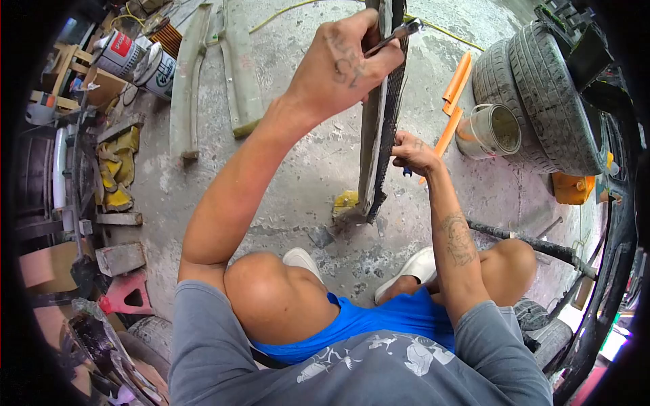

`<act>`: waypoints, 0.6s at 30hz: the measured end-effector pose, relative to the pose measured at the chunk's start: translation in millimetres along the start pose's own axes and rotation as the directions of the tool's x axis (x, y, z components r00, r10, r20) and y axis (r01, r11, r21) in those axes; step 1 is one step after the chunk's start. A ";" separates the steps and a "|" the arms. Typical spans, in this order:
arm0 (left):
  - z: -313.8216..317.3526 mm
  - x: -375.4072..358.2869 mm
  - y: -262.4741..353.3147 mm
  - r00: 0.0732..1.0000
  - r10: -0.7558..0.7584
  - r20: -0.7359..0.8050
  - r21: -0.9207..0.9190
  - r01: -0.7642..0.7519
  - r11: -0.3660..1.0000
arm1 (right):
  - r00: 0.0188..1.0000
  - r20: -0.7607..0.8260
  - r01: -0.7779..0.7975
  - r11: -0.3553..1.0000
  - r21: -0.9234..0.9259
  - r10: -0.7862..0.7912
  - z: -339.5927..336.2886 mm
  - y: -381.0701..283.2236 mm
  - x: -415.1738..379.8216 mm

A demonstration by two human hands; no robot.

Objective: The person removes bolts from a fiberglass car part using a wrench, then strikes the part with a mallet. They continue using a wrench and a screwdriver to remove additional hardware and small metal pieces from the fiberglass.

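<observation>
A long, narrow panel [369, 149] with a grey face and a dark, ribbed edge stands on the floor in front of me, seen nearly edge-on. My left hand [342, 64] is at its upper part, fingers closed round a chrome wrench [406, 30] whose bright end sticks out past the thumb. Lower down, on the panel's right side, my right hand [416, 154] is closed close against the edge. A small blue tip [407, 172] shows below its fingers; the rest of that item is hidden. A yellow piece [345, 201] lies by the panel's foot.
Orange strips [450, 122], a metal can [491, 128] and stacked tyres [535, 95] are on the right. Long grey metal pieces [233, 74] lie at the upper left, near paint buckets [156, 71]. A black metal frame [613, 223] runs along the right edge.
</observation>
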State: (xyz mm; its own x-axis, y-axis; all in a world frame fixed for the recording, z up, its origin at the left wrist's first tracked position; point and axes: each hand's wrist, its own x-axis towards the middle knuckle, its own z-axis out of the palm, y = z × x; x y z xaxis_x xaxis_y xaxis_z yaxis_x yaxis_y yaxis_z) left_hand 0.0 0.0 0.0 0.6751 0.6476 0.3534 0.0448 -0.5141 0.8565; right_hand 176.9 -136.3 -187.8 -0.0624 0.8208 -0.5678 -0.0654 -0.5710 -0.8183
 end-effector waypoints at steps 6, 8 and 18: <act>-24.6 -5.4 -12.5 1.000 -0.030 -0.003 0.100 0.030 0.995 | 0.997 -0.070 0.040 0.999 -0.032 -0.042 10.8 -1.8 12.2; -23.6 -6.3 -12.6 1.000 -0.005 -0.023 0.084 0.007 0.996 | 0.997 -0.062 0.039 0.999 -0.024 -0.040 12.1 -5.2 9.5; -6.5 11.3 -4.4 0.995 0.103 0.008 0.061 -0.103 0.993 | 0.935 -0.344 0.097 0.995 0.012 -0.087 15.3 -34.0 -26.1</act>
State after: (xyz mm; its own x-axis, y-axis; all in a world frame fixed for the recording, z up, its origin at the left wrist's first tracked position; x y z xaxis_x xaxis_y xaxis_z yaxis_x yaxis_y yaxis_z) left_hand 2.6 13.3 2.7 0.6823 0.5866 0.4363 0.0195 -0.6112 0.7912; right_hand 165.5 -138.6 -143.8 0.2895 0.8218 -0.4908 -0.0833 -0.4892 -0.8682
